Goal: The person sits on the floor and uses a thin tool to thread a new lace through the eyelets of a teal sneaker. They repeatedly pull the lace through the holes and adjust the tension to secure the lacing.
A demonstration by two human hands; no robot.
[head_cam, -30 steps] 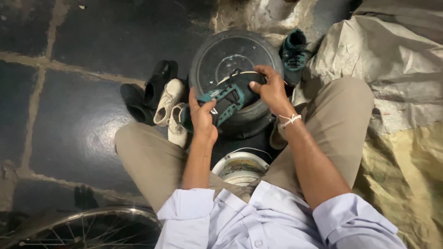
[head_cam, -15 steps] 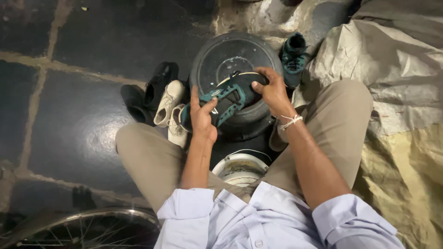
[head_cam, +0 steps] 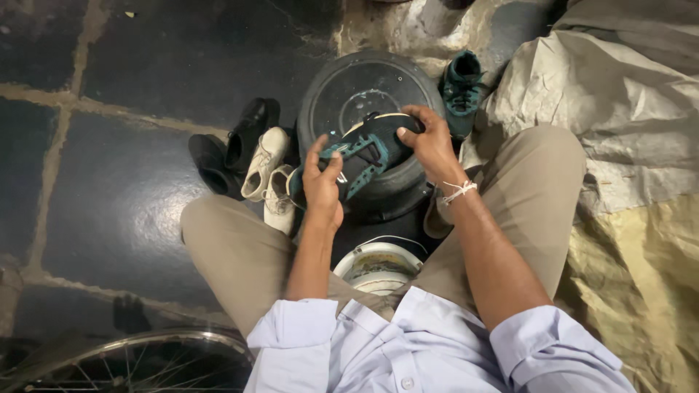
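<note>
Over the round black basin [head_cam: 342,87] on the floor, the left hand [head_cam: 322,191] and right hand [head_cam: 431,143] grip a dark teal-strapped shoe [head_cam: 364,156] end to end, fingers closed around it, steadying it sole-side out.

Single head-mounted camera, facing steeply down from above the seated person's lap, close range. Floor [head_cam: 109,196] at nine o'clock, tarpaulin [head_cam: 626,182] at three o'clock.

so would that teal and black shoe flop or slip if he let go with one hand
Probably stiff: the shoe keeps its shape spanning left hand and right hand. Likely light, gripped only at its ends. It might tip off the round tub below.
</note>
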